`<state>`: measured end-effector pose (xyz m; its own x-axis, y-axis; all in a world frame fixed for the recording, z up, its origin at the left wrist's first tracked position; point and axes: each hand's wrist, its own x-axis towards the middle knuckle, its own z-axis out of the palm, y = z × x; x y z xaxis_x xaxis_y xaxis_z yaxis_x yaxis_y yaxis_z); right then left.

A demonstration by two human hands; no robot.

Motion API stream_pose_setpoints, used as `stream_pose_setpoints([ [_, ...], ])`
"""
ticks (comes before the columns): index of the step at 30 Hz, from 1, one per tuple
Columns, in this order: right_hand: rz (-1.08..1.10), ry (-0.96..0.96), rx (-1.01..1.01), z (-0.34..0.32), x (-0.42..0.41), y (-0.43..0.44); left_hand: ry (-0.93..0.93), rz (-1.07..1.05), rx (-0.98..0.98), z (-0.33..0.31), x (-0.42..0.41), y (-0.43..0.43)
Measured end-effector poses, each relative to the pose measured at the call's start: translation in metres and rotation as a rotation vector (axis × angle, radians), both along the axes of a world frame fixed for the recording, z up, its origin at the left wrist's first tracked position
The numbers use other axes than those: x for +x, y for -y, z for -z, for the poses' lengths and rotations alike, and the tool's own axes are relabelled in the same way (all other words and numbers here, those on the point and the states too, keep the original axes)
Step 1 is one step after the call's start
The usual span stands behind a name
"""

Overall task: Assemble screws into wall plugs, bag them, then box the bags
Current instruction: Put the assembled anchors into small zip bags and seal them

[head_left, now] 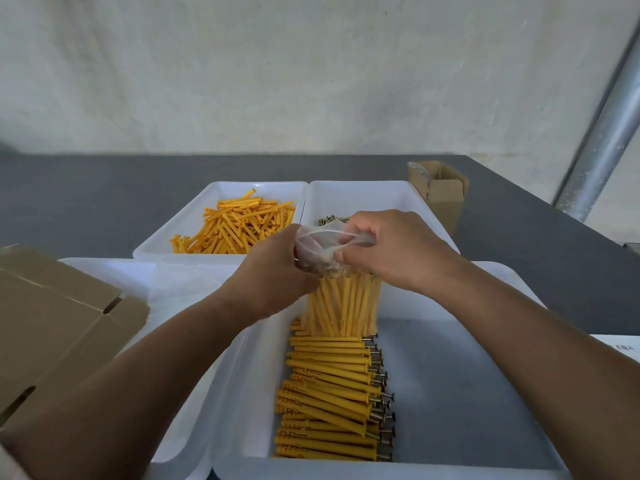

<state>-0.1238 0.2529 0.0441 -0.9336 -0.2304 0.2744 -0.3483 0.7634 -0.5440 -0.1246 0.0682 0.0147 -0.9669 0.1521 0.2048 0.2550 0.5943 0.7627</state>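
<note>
Faint print (620, 346) at the right edge is illegible. A clear bag (341, 303) of yellow plugs is held upright over the near tray (467, 393) of assembled plugs (329, 393), its mouth pinched by the left hand (273, 271) and right hand (391, 247). Loose plugs (235, 223) and screws (329, 220) are kept in far trays (214, 192).

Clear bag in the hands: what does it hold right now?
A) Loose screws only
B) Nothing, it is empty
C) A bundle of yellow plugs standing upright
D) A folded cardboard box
C: the clear bag, gripped at its top by the left hand and right hand, wraps a bundle of yellow plugs that stands upright over the near tray.
</note>
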Motion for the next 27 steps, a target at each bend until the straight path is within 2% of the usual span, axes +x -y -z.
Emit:
stream_pose_setpoints([
  [7,0.049,-0.064,-0.004,-0.016,0.004,-0.003,-0.06,-0.008,0.109,-0.002,-0.001,-0.003],
  [11,0.153,-0.083,0.077,-0.033,0.007,-0.013,-0.007,-0.046,0.195,-0.004,0.0,-0.002],
  [14,0.258,-0.086,0.23,-0.047,0.008,-0.026,0.02,-0.016,0.238,-0.004,0.001,-0.002],
  [22,0.478,0.071,0.456,-0.052,0.011,-0.066,0.038,-0.002,0.209,0.0,0.001,-0.004],
  [27,0.453,0.222,0.375,-0.049,0.011,-0.077,0.037,-0.007,0.18,0.0,0.001,-0.003],
])
